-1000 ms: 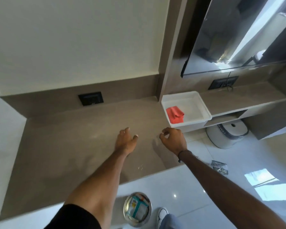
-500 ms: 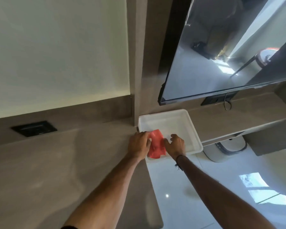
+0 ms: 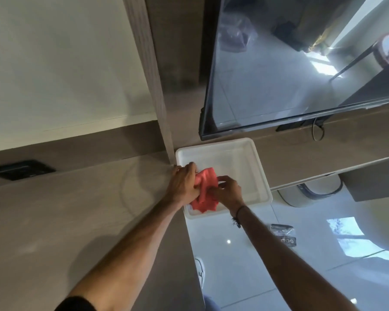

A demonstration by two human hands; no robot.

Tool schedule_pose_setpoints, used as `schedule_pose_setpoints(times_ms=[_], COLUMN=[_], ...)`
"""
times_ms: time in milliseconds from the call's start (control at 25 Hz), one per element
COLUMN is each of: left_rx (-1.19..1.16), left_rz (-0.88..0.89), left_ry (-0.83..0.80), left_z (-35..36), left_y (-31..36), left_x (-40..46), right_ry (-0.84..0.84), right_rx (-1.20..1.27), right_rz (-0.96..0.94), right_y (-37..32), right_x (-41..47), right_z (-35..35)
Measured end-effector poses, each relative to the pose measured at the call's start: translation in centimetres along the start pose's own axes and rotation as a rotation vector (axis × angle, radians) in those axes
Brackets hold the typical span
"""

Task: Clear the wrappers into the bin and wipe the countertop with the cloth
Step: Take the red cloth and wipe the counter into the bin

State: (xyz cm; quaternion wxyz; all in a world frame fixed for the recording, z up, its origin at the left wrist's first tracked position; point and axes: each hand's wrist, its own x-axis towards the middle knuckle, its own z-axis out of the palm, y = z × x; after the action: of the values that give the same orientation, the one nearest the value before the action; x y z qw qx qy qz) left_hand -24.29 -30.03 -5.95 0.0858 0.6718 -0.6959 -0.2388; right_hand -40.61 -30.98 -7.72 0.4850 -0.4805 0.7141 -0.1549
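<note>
A red cloth (image 3: 206,194) hangs crumpled over the near left corner of a white tray (image 3: 252,158). My left hand (image 3: 183,184) grips the cloth's left side, and my right hand (image 3: 228,191) pinches its right side. The grey-brown countertop (image 3: 76,209) stretches to the left of the tray, with no wrappers visible on it. A dark wrapper (image 3: 283,234) lies on the white floor to the right of my right forearm. No bin is in view.
A large dark television (image 3: 290,63) hangs above the tray. A lower shelf (image 3: 323,153) runs right from the tray, with a white round device (image 3: 312,194) beneath it. A black socket plate (image 3: 20,169) sits in the back wall at left.
Both hands moved from the bare countertop to the tray and took hold of the red cloth, which is now lifted and bunched between them. The view shifted right, so the bin left the frame.
</note>
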Motion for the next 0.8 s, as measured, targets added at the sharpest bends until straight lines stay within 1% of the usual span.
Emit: schedule_pose_setpoints(times_ms=[80,120,200,280,360,440,520,600,640,720,800], left_rx=[-0.340,-0.462,-0.572,-0.581,-0.542,-0.483,-0.440,-0.289,-0.202,-0.169,-0.240], left_rz=[-0.078,-0.117,-0.200,-0.290,-0.373,-0.423,-0.410,-0.382,-0.366,-0.313,-0.208], left_ry=[0.068,0.103,0.213,0.270,0.262,0.227,0.183,0.123,0.123,0.221,0.326], left_z=[-1.7,-2.5,-3.7,-4.4,-4.4,-4.1,-3.6,-3.1,-2.9,-2.4,-1.9], left_y=[-0.3,-0.7,-2.2,-4.3,-6.7,-8.5,-9.4,-9.7,-9.7,-9.3,-9.0], left_x=[-2.4,-3.9,-7.3,-10.7,-13.7,-16.3,-18.0,-20.0,-21.2,-24.8,-29.4], right_ry=[0.076,0.082,0.022,-0.081,-0.142,-0.160,-0.137,-0.058,0.015,0.187,0.285], right_rx=[0.150,0.193,0.222,0.176,0.054,-0.094,-0.231,-0.288,-0.291,-0.284,-0.284], right_rz=[-0.061,-0.090,-0.139,-0.173,-0.208,-0.236,-0.239,-0.224,-0.228,-0.301,-0.401], right_y=[-0.7,-1.2,-2.3,-2.8,-2.5,-1.7,-0.6,0.7,1.4,3.1,5.0], right_x=[-2.9,-4.4,-7.2,-9.6,-11.3,-12.7,-13.9,-16.1,-17.5,-21.1,-25.3], right_z=[-0.5,-0.2,1.4,4.0,6.9,9.7,11.4,12.1,12.0,11.9,12.8])
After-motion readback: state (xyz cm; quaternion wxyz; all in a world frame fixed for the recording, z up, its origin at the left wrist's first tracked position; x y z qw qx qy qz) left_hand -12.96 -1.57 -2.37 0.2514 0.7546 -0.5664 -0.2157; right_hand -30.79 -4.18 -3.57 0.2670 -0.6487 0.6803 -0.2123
